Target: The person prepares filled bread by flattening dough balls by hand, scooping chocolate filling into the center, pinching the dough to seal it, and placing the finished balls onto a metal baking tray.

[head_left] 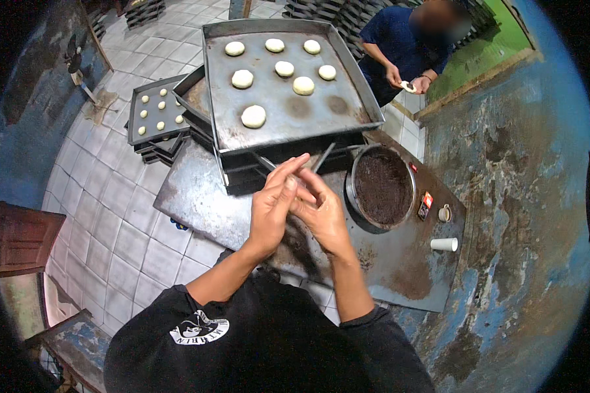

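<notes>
Both hands pressed together over metal table (196, 209): left hand (273, 206) flat against right hand (321, 213), palms closed; can't tell what's between them. Eight dough rounds (254, 116) on tray (354, 98) just beyond hands. Bowl (381, 185) of dark filling right of hands. White cup (444, 244) near table edge. Second person (400, 49) holds dough behind tray.

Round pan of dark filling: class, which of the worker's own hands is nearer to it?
Right. The right hand is just left of the round pan, almost at its rim; the left hand is pressed against the right hand, farther from the pan.
</notes>
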Motion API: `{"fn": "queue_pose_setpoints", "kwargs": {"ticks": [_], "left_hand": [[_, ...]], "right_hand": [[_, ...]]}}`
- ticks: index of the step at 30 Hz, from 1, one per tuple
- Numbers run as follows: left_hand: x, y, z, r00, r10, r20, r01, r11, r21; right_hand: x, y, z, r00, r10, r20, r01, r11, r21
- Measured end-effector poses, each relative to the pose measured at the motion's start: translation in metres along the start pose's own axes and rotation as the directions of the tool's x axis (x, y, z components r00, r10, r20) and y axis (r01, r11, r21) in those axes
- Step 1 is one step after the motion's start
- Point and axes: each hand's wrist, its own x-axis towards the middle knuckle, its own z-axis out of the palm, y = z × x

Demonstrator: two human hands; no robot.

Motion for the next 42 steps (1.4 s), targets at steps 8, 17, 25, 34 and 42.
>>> {"fn": "queue_pose_setpoints", "kwargs": {"ticks": [8, 17, 25, 34, 42], "left_hand": [[0.046, 0.010, -0.080, 0.972, 0.087, -0.220, -0.080, 0.996, 0.043], [0.055, -0.005, -0.191, 0.825, 0.159, -0.542, -0.140, 0.987, 0.077], [0.060, -0.009, -0.208, 0.708, 0.207, -0.675, -0.184, 0.977, 0.107], [0.042, 0.007, -0.211, 0.684, 0.248, -0.686, -0.240, 0.965, 0.110], [0.033, 0.016, -0.135, 0.819, 0.189, -0.542, -0.202, 0.979, 0.036]], "right_hand": [[0.145, -0.043, -0.020, 0.942, -0.133, 0.309, 0.313, 0.681, -0.662], [0.278, -0.038, -0.048, 0.848, 0.386, 0.362, 0.271, 0.271, -0.924], [0.310, 0.046, -0.004, 0.758, -0.119, 0.642, 0.647, 0.006, -0.763], [0.321, 0.006, -0.033, 0.836, -0.441, 0.327, 0.490, 0.328, -0.808], [0.279, 0.002, -0.061, 0.858, -0.442, 0.260, 0.258, -0.065, -0.964]]}}
